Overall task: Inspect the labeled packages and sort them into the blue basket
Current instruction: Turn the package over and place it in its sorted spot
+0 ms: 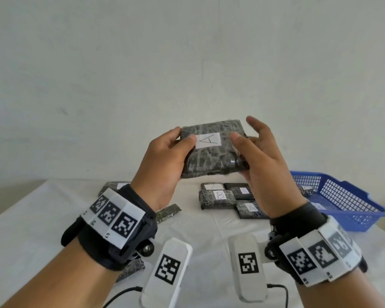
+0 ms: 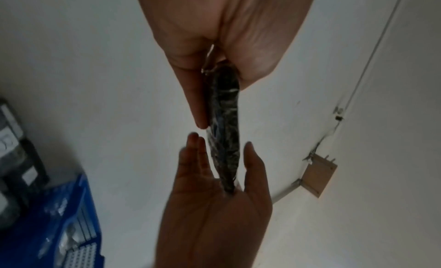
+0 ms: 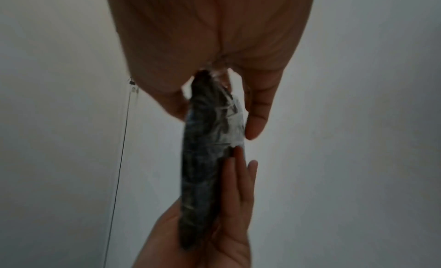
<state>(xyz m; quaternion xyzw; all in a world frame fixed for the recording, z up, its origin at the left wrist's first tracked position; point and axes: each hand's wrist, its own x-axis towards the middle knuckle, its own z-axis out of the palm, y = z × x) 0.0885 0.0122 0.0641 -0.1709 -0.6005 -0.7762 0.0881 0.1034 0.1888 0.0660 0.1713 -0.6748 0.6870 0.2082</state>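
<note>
Package [image 1: 213, 156] — dark, film-wrapped, flat slab — is up in the air between both hands, above the table [image 1: 31, 230], in front of the wall. Its broad face with the white label [image 1: 208, 140] is turned toward the head camera. The letter on the label, an A, lies on its side. Long axis of the slab runs roughly left-right, slightly tilted; both wrist views see it edge-on as a thin dark strip.

Left hand [image 1: 162, 165] grips the slab's left edge: thumb on the front face just beside the label, fingers behind. Right hand [image 1: 260, 165] holds the right edge with the thumb on the front face and the palm at the side; its upper fingers are spread and stand off the slab, so the hold looks looser than the left's.

Counts on the table:
- centre cluster, below the held one: four labelled packages, touching each other — A [image 1: 212, 186], B [image 1: 217, 197], a faint A [image 1: 242, 192], A [image 1: 249, 210].
- left side, partly hidden behind the left wrist: three dark packages or pieces of them — one at the back [image 1: 111, 187], one near the wristband [image 1: 168, 212], one under the forearm [image 1: 131, 268]. Labels unreadable.
- one blue basket [image 1: 351, 203] at the right, with at least two labelled packages inside; hard to count further through the mesh.
</note>
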